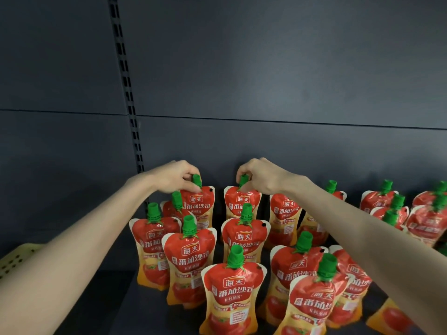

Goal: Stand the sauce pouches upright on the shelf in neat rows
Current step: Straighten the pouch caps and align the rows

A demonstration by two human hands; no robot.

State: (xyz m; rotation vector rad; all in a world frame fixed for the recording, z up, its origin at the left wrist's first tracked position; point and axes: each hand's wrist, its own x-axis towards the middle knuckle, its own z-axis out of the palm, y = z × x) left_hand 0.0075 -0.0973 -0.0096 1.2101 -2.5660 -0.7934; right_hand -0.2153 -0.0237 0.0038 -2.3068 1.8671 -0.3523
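Pinching green caps [197,180], left hand [174,175] and right hand [261,176] hold upright 海天 番茄沙司 pouches [200,204].

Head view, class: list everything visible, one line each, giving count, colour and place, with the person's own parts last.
sauce pouches: roughly twenty, overlaps prevent exact count; red and orange; mostly upright in loose rows on the shelf
caps: one per pouch, green, on top
shelf: one, dark grey, under the pouches
back panel: one, dark grey, behind
slotted upright: one, black, left of centre
perforated object: one, yellow, lower left edge
left hand: one, fingers pinch a back-row cap
right hand: one, fingers pinch the neighbouring back-row cap
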